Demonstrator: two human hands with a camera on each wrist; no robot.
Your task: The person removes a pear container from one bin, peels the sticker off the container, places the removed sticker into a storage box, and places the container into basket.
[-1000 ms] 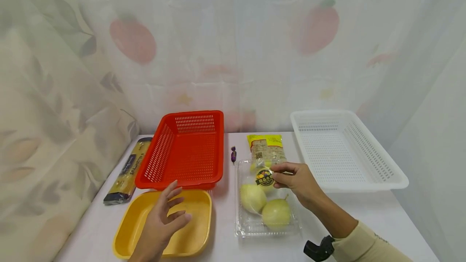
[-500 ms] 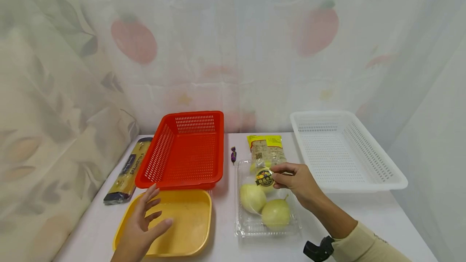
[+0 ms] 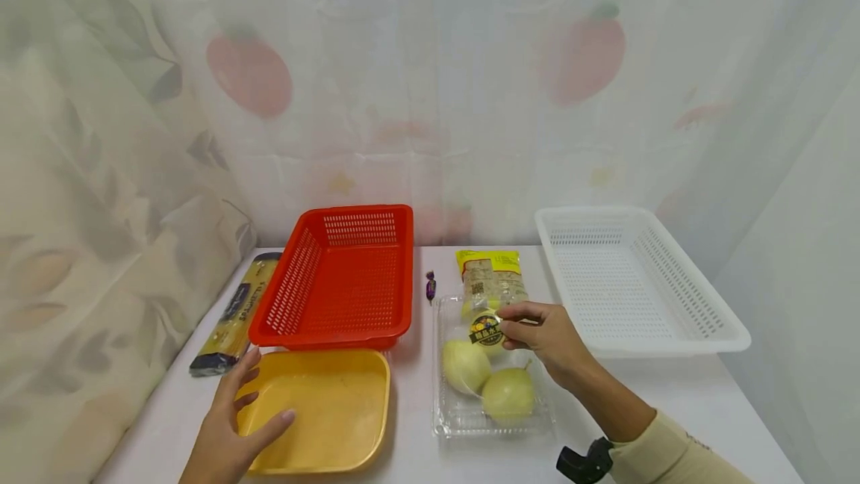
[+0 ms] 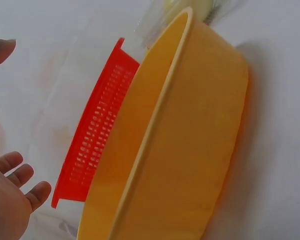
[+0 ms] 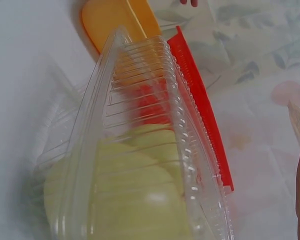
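Observation:
My right hand (image 3: 547, 338) pinches the edge of a round black-and-gold sticker (image 3: 485, 328) between thumb and fingertips. Below the sticker lies a clear plastic clamshell box (image 3: 452, 424) with several pale green, round fruits (image 3: 508, 394) inside. In the right wrist view, the box's ridged side (image 5: 140, 65) fills the middle, with part of that hand at the right edge. My left hand (image 3: 225, 420) hovers over the left side of a yellow basin (image 3: 336, 432), fingers spread and holding nothing. The left wrist view has its fingers apart from the basin's rim (image 4: 150, 125).
Behind the basin stands a red basket (image 3: 359, 282), with a spaghetti pack (image 3: 235, 312) to its left. A purple-wrapped candy (image 3: 431, 286) and a yellow-topped bag (image 3: 493, 267) lie behind the box. At the right is a white basket (image 3: 625, 290). Curtains hang behind the table.
My left hand has moved left and slightly down, from over the middle of the basin to its left side. The right hand and sticker have stayed almost still.

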